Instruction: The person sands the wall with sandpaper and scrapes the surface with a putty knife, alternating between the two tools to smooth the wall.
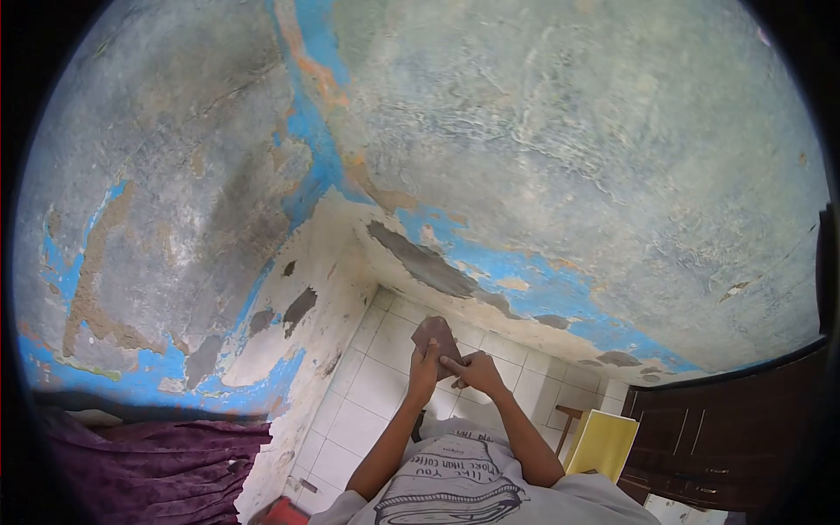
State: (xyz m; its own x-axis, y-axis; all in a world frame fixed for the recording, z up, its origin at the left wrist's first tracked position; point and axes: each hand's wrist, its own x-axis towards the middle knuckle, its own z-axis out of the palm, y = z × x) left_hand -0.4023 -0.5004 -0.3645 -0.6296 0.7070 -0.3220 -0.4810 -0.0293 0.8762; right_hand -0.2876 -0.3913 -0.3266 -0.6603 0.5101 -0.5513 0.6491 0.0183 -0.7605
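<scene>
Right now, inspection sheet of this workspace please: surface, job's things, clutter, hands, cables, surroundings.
Surface: white tiled floor, bare near the corner.
Job's things: small flat brown sheet, maybe sandpaper, held up in front of the chest.
Clutter: yellow board by a small wooden stool; red object at the bottom edge, too cropped to identify.
Hands: left hand fingers closed on the sheet; right hand gripping its lower edge.
Cables: nothing seen.
Surroundings: peeling blue and grey plaster walls; purple cloth at left; dark wooden cabinet at right.
</scene>
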